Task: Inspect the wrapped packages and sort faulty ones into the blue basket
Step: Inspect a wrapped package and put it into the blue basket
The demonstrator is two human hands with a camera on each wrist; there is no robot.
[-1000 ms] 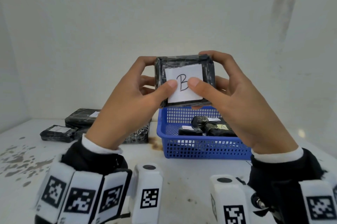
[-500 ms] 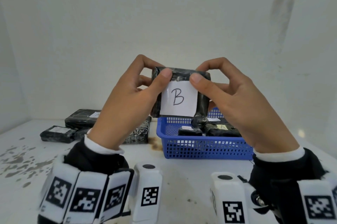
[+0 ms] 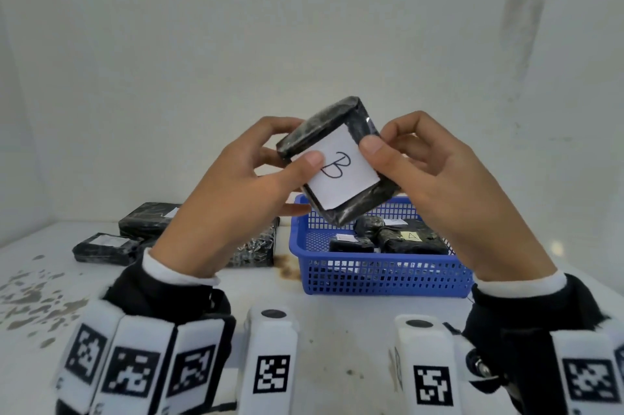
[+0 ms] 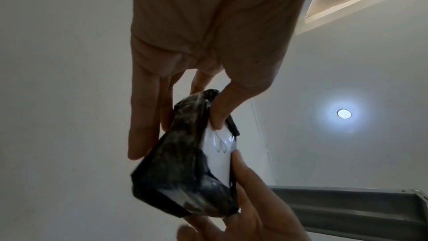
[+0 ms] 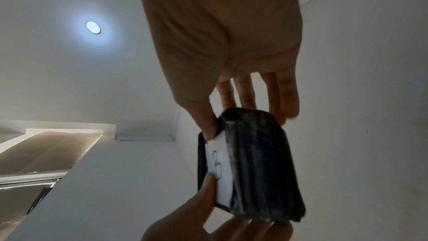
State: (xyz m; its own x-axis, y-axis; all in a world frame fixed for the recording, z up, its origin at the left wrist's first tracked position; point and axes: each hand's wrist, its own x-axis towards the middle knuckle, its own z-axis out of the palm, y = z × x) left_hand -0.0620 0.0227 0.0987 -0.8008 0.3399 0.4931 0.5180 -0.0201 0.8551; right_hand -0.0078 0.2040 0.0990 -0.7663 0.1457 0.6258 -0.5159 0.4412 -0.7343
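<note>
One stained white table [image 3: 331,323] — pale walls [image 3: 304,43]

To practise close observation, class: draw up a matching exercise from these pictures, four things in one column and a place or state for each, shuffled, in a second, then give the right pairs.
Things
1. package labelled B
2. blue basket
3. package with yellow label
4. flat black package

Places or states
a. lies on the table at far left
b. lies inside the basket
c. held up, tilted, between both hands
d. stands on the table, right of the loose packages

Pairs: 1-c, 2-d, 3-b, 4-a
</note>
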